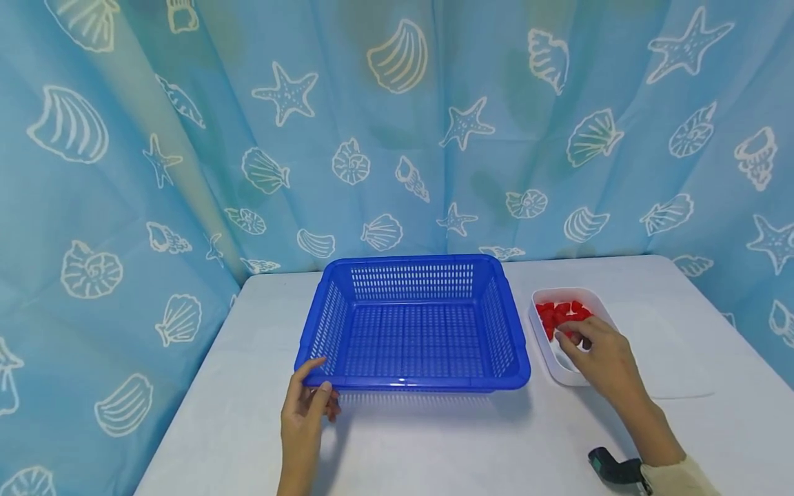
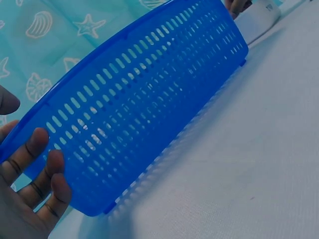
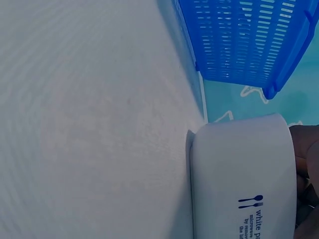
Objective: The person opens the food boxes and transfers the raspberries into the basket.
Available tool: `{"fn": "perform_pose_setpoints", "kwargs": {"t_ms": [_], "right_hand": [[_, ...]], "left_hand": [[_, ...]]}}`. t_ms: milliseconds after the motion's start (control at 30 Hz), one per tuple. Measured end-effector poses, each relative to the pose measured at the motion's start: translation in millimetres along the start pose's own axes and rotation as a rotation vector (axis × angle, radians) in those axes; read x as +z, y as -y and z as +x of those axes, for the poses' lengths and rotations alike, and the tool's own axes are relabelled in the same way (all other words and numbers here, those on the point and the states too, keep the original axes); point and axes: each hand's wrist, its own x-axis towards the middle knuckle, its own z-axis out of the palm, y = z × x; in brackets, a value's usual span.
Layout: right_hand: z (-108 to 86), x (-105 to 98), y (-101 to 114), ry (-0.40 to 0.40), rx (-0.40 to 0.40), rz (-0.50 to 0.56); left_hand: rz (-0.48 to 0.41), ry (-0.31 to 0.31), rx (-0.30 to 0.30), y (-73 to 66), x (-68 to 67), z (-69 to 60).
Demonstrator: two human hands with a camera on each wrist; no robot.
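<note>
A blue plastic basket (image 1: 406,382) with slotted walls stands on the white table. At its near left corner is my left hand (image 1: 304,406), its index finger over the rim and its thumb at the outer side. The left wrist view shows other bent fingers (image 2: 42,164) by the outer wall. To the right sits a white plastic container (image 1: 558,368) with several small red pieces (image 1: 552,313) inside. My right hand (image 1: 598,355) is above this container, index finger and thumb bent close together by the pieces. Whether they hold one, I cannot tell.
A flat translucent lid (image 1: 670,351) lies right of the container. Behind the table (image 1: 248,344) hangs a blue curtain (image 1: 347,124) with white shells and starfish. A black device (image 1: 614,468) is strapped at the right wrist. Dark print marks the container's side (image 3: 251,201).
</note>
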Motion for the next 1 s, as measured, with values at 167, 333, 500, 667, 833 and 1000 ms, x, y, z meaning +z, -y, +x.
{"fn": "perform_pose_setpoints", "kwargs": {"t_ms": [167, 333, 500, 667, 833, 1000], "right_hand": [[-0.5, 1, -1, -0.012, -0.021, -0.007], [1.3, 2, -1, 0.004, -0.020, -0.006], [4.6, 4, 2, 0.019, -0.027, -0.003], [6.4, 3, 1, 0.024, -0.029, -0.012], [5.6, 3, 1, 0.043, 0.008, -0.016], [4.8, 5, 0, 0.053, 0.022, -0.026]], "left_hand": [[0.013, 0.001, 0.018, 0.8, -2.5, 2.9], [0.029, -0.037, 0.020, 2.0, -5.9, 5.4], [0.048, -0.043, 0.021, 3.6, -11.0, 5.0], [0.044, -0.073, -0.001, 1.9, -10.5, 6.8], [0.019, -0.093, -0.007, 2.2, -12.6, 8.9], [0.010, -0.105, -0.010, 2.6, -15.6, 11.5]]}}
